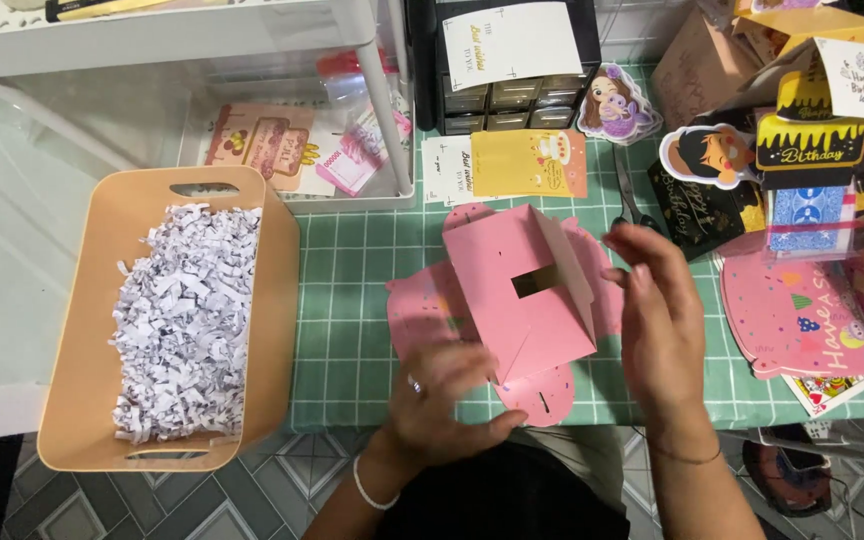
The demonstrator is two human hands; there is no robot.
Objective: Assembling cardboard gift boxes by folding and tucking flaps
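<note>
A pink cardboard box [512,290], partly folded, lies on the green cutting mat [352,300] with its flaps spread out. My left hand [442,400] presses on the box's near lower flap, fingers bent, a ring on one finger. At the box's right side my right hand [657,310] has its fingers spread and its fingertips touching the edge of the raised panel. A slot is cut in the middle of the box's top panel.
A tan bin [272,290] of shredded white paper stands at the left. Behind are a white shelf frame [382,110], a black drawer unit [502,100], printed cards [527,165] and scissors [627,195]. Stacks of pink flat boxes [802,315] and cake toppers [812,140] crowd the right.
</note>
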